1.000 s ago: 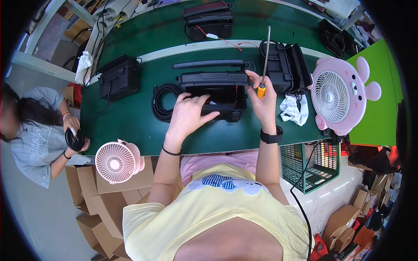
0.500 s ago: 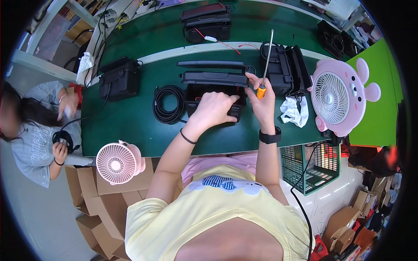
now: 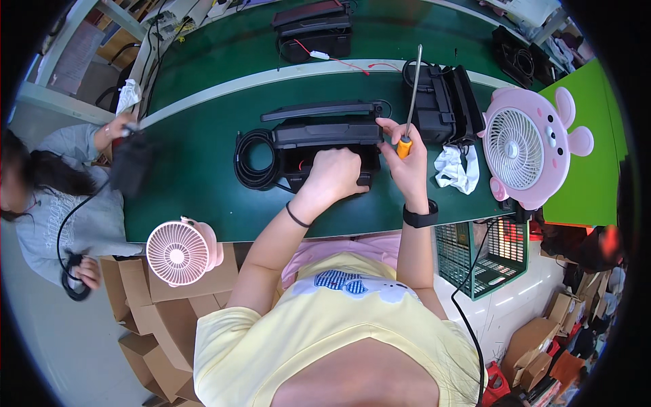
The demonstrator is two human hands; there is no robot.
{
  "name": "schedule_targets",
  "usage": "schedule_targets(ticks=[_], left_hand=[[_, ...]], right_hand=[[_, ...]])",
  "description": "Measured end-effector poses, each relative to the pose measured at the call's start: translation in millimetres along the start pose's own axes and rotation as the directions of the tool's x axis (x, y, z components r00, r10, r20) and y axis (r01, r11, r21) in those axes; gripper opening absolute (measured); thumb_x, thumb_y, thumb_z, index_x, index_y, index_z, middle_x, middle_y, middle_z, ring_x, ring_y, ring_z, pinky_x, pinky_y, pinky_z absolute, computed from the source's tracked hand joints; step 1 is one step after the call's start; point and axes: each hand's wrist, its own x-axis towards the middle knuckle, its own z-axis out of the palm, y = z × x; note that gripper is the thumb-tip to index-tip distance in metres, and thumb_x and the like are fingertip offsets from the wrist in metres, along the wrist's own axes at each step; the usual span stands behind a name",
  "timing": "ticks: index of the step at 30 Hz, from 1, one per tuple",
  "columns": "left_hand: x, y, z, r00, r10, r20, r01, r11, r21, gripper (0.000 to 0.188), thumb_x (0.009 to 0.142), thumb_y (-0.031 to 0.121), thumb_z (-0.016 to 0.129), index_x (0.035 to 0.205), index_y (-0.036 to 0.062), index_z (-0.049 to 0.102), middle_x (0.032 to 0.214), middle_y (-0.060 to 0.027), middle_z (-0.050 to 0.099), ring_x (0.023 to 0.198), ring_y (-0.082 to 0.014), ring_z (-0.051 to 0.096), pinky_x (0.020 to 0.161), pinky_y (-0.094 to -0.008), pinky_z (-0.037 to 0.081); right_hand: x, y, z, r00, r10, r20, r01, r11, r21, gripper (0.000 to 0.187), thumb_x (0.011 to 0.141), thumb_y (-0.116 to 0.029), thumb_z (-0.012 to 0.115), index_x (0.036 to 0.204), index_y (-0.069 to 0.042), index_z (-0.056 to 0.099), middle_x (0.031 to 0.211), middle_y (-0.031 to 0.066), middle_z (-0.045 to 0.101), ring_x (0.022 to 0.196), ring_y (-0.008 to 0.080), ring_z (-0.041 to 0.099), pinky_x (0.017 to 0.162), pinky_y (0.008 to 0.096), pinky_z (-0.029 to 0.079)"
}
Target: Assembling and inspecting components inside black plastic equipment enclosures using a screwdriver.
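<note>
A black plastic box (image 3: 293,178) stands in front of me with its lid (image 3: 327,133) raised; a bit of red wire shows inside. My left hand (image 3: 333,175) reaches into the box, fingers curled down and thumb by the near wall. Its fingertips and whatever they grip are hidden. In my right hand (image 3: 409,163) is a screwdriver (image 3: 405,146) with an orange handle, its long shaft pointing up and away. The thumb and forefinger of that hand are at the right end of the box. A coiled black cable (image 3: 242,161) lies against the box's left side.
Another black box (image 3: 434,102) and crumpled white plastic (image 3: 456,169) lie right of my hands, by a pink fan (image 3: 519,146). A smaller fan (image 3: 178,253) sits at the front left edge. On the left, a co-worker (image 3: 51,217) holds a black box (image 3: 132,163) and cable.
The box in front of me has shifted slightly left and turned, my left hand still in it. The co-worker has lifted the left-hand box off the table and drawn it leftward.
</note>
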Motion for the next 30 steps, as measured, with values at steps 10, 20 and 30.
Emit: schedule_targets(ticks=[10, 20, 30], left_hand=[[-58, 3, 57, 0.858, 0.133, -0.496, -0.103, 0.991, 0.087, 0.040, 0.076, 0.021, 0.075, 0.114, 0.0112, 0.067, 0.116, -0.0072, 0.067, 0.110, -0.0206, 0.063, 0.095, -0.0388, 0.048], [-104, -40, 80, 0.469, -0.033, -0.883, -0.034, 0.998, -0.055, 0.048, 0.070, 0.011, 0.089, 0.109, 0.0115, 0.060, 0.129, -0.0141, 0.049, 0.118, -0.0361, 0.052, 0.102, -0.0492, 0.044], [-83, -50, 75, 0.449, -0.576, -0.683, -0.201, 0.680, -0.705, 0.062, 0.071, 0.005, 0.088, 0.119, 0.0036, 0.049, 0.127, -0.0149, 0.046, 0.115, -0.0288, 0.054, 0.092, -0.0374, 0.055]], right_hand=[[-22, -4, -12, 0.991, 0.097, 0.092, -0.108, 0.987, 0.119, 0.027, 0.085, 0.013, 0.061, 0.087, -0.008, 0.044, 0.119, 0.0139, 0.069, 0.088, 0.0079, 0.059, 0.070, 0.0213, 0.048], [-21, -6, -9, 0.988, 0.133, 0.081, -0.146, 0.971, 0.189, 0.025, 0.088, 0.000, 0.069, 0.090, -0.010, 0.046, 0.118, 0.0123, 0.068, 0.071, 0.0033, 0.053, 0.059, 0.0197, 0.046], [-12, 7, 10, 0.995, 0.088, -0.049, -0.085, 0.995, 0.054, 0.029, 0.084, -0.002, 0.077, 0.089, -0.006, 0.049, 0.111, 0.0149, 0.071, 0.107, 0.0198, 0.065, 0.094, 0.0309, 0.048]])
